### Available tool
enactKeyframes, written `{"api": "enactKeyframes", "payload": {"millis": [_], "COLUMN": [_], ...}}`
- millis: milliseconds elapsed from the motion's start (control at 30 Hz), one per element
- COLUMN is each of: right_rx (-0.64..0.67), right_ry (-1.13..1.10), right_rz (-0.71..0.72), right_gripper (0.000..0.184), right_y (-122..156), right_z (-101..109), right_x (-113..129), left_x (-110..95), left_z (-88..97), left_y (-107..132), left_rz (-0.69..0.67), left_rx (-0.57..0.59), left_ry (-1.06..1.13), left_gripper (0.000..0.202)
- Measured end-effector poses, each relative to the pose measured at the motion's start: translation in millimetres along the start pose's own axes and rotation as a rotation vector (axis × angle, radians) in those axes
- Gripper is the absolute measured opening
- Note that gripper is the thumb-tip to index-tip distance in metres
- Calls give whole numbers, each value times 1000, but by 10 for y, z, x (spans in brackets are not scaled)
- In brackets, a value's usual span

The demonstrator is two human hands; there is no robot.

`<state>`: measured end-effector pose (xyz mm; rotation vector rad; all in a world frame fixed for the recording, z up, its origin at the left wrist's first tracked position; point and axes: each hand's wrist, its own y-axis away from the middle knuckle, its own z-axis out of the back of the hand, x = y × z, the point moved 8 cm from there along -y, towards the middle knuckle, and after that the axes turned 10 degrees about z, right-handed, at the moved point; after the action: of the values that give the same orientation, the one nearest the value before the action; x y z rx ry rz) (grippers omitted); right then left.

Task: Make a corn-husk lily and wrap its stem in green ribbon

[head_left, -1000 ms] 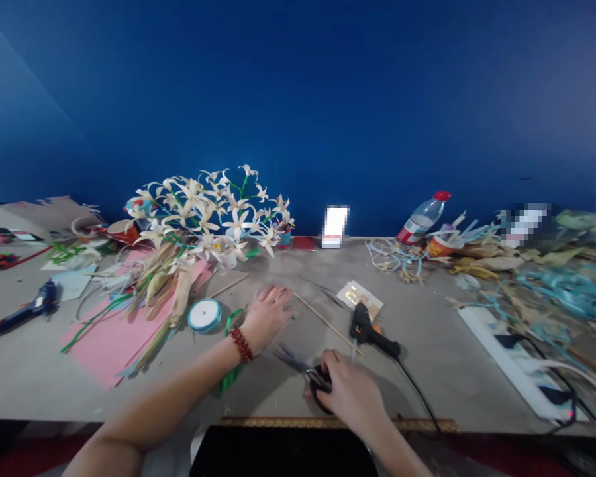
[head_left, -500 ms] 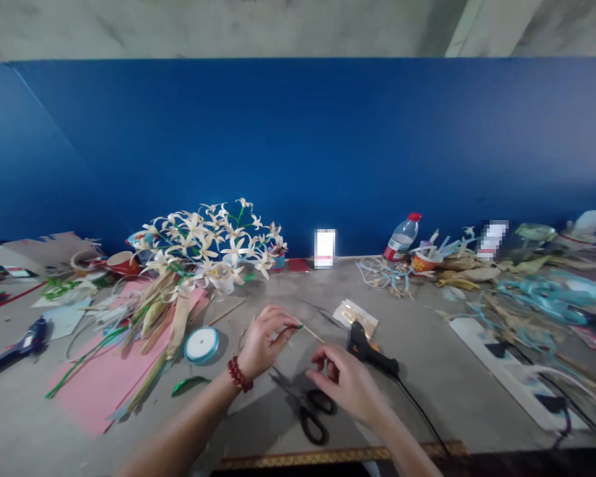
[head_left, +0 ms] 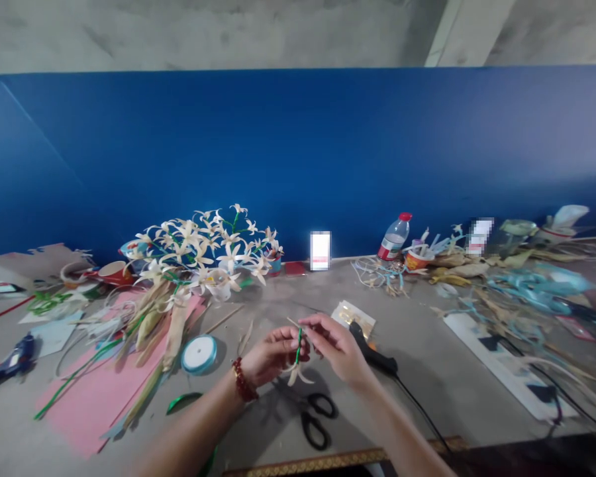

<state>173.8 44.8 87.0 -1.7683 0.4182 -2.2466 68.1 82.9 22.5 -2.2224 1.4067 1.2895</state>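
Both my hands meet above the grey table [head_left: 427, 371], pinching a small green-wrapped stem [head_left: 298, 344] with pale petals hanging at its lower end. My left hand [head_left: 268, 356], with a red bead bracelet at the wrist, grips the stem from the left. The fingers of my right hand [head_left: 336, 348] close on the stem's top from the right. Black scissors [head_left: 314, 417] lie on the table just below the hands. A black glue gun [head_left: 373, 351] rests right behind my right hand.
A bunch of cream paper flowers [head_left: 203, 248] lies on pink sheets at the left, with a ribbon spool [head_left: 199, 353] near it. A water bottle [head_left: 393, 238], a white power strip [head_left: 506, 358], blue ribbons and husk strips fill the right. Another glue gun [head_left: 7, 364] lies far left.
My right hand let go of the scissors and rose to join the left. My left hand lifted the green stem off the table. The camera tilted upward.
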Motion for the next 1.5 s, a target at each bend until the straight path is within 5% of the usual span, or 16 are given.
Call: {"api": "enactKeyframes", "payload": {"millis": [167, 300, 600, 733, 900, 1200, 1500], "right_rx": [131, 89, -432, -490, -461, -476, -429], "right_ry": [-62, -111, -425, -497, -574, -271, 101], "right_rz": [-19, -78, -21, -69, -105, 159, 468], "right_gripper": [24, 25, 25, 23, 26, 3, 18], "right_y": [-54, -13, 194, 265, 257, 324, 361], "right_z": [-12, 59, 68, -109, -247, -153, -105], "right_x": [-21, -144, -229, -244, -177, 87, 372], "left_x": [52, 43, -301, -505, -596, -686, -655], "left_z": [-86, -101, -23, -149, -222, -373, -396], "left_y": [31, 23, 130, 308, 355, 485, 476], "left_rz": [111, 140, -406, -612, -655, -736, -710], "left_rx": [126, 175, -141, -243, -270, -205, -126], "left_ry": [104, 123, -146, -298, -291, -410, -375], "left_gripper": [24, 26, 22, 13, 8, 2, 4]}}
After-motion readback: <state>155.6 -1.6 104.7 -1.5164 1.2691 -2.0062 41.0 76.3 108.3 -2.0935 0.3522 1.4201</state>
